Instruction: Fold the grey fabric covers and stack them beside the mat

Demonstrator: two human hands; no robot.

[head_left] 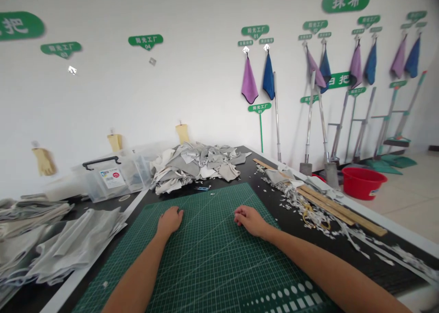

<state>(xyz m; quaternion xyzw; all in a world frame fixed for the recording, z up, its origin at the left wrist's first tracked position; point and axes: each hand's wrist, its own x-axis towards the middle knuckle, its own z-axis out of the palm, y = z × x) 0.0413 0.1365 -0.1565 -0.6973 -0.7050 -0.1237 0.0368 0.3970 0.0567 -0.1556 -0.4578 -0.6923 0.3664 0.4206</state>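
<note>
We found the cutting mat [206,249] lying flat on the black table [252,171], directly beneath both hands. The left hand [170,220] rested palm down on its left half, fingers bent inward; the right hand [252,219] was loosely curled near its right edge. We saw nothing held in either, but the palms were hidden, so we could not tell how far each was closed.

We judged the mat light for its breadth, bendy yet firm, with a faintly grippy face and little risk of breakage. In our opinion it was best held by opposite edges or corners, since a one-handed lift would let it sag.

Beyond the far edge we noted a small blue tool [201,189] and a heap of soft grey cloth [195,164]; to the left, a clear plastic box [132,169] and layered fabric [78,240]. To the right lay pale scraps [298,207] and wooden strips [360,218].

On the white wall [199,75] we recorded yellow gloves [44,162], purple and blue cloths and green signs. Long-handled cleaning tools leaned there, near a red bucket [361,185] on the floor.
</note>
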